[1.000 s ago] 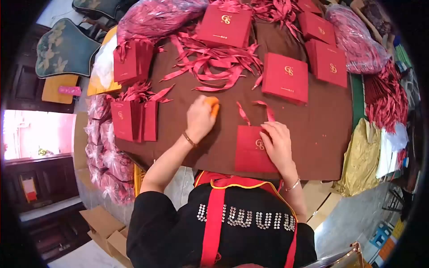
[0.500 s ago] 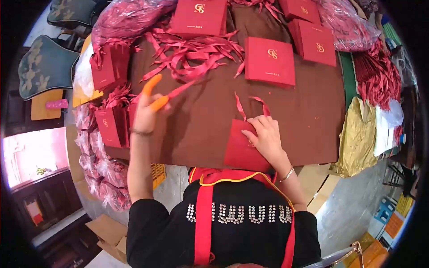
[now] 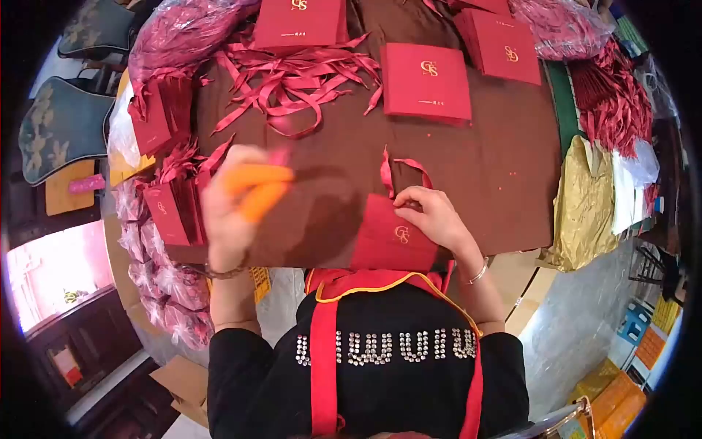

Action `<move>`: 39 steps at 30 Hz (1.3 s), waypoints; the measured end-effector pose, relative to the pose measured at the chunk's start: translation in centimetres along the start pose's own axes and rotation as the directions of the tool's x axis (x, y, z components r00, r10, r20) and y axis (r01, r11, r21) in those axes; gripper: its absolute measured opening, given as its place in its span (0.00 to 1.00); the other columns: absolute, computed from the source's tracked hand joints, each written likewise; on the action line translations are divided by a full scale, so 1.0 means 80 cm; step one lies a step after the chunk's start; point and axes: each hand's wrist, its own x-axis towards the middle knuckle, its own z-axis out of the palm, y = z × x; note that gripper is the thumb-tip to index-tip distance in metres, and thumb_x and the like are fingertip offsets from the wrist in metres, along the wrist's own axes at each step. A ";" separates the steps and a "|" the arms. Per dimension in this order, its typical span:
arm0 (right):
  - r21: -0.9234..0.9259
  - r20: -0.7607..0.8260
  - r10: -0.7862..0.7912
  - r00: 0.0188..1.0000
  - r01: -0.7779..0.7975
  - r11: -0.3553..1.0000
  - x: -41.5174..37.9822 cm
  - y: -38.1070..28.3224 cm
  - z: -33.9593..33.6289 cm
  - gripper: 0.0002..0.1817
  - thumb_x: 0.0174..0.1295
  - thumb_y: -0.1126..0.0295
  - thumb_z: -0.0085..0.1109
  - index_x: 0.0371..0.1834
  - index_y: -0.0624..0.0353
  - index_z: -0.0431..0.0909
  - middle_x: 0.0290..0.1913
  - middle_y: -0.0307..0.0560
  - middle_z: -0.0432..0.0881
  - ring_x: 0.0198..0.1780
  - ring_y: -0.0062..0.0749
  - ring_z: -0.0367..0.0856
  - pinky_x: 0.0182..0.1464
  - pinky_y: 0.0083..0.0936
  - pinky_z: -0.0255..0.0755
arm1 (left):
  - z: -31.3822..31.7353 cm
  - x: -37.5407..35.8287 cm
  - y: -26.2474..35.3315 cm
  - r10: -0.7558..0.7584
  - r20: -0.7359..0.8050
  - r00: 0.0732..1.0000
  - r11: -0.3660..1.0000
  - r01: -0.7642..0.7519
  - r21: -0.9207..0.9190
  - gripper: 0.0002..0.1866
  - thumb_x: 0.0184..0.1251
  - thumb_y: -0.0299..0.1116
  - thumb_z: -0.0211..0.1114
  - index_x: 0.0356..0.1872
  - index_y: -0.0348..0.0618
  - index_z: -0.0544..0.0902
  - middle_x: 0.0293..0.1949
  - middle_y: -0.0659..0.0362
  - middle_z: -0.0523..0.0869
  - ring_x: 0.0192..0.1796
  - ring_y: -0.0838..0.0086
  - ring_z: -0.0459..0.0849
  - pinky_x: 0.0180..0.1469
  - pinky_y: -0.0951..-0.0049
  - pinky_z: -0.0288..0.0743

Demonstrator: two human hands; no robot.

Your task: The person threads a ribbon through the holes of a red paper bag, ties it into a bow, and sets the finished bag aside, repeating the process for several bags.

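My left hand [image 3: 235, 208], blurred by motion, wears orange finger covers [image 3: 257, 192] on two fingers. A smeared piece of red ribbon [image 3: 280, 155] shows at their tips, above the left part of the table. My right hand [image 3: 433, 218] is closed at the top edge of a red paper bag [image 3: 387, 245] with a gold monogram, thumb and forefinger pinched at the foot of its ribbon handle [image 3: 417, 167]. The bag lies at the table's front edge, partly covered by the hand. A loose heap of red ribbons [image 3: 292, 80] lies farther back.
Another red bag [image 3: 426, 84] lies behind my right hand on the brown tablecloth [image 3: 504, 161]. Stacks of bags [image 3: 172, 212] stand at left, with more [image 3: 510, 51] at back right. Plastic-wrapped bundles [image 3: 186, 36] and a gold bag [image 3: 585, 212] line the sides.
My left hand has come down and nearer to me, bringing the ribbon piece away from the heap. The right fingers have drawn together at the bag's top edge. The whole view has shifted slightly.
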 end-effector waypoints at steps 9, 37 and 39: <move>0.076 0.073 0.152 0.986 -0.157 0.985 0.001 0.012 -0.010 0.11 0.55 0.74 0.62 0.42 0.63 0.78 0.35 0.50 0.83 0.38 0.31 0.83 0.44 0.25 0.76 | 0.124 0.002 -0.102 -0.601 0.261 0.756 0.750 0.420 0.510 0.05 0.60 0.27 0.62 0.36 0.38 0.80 0.37 0.54 0.85 0.41 0.68 0.83 0.42 0.73 0.75; -0.026 0.065 0.128 0.990 -0.126 0.992 -0.011 0.005 -0.002 0.17 0.52 0.71 0.64 0.45 0.62 0.74 0.39 0.55 0.83 0.42 0.42 0.83 0.44 0.30 0.73 | 0.161 -0.043 -0.128 -0.151 0.327 0.933 0.610 -0.172 0.774 0.08 0.52 0.22 0.65 0.34 0.36 0.80 0.35 0.52 0.78 0.38 0.58 0.76 0.42 0.64 0.69; -0.026 0.048 0.107 0.993 -0.106 0.994 -0.012 0.010 0.001 0.17 0.52 0.71 0.64 0.45 0.62 0.74 0.39 0.55 0.83 0.43 0.43 0.83 0.45 0.30 0.73 | 0.161 -0.044 -0.128 -0.229 0.325 0.917 0.561 -0.149 0.814 0.08 0.53 0.23 0.64 0.35 0.37 0.79 0.35 0.51 0.78 0.40 0.58 0.76 0.42 0.64 0.68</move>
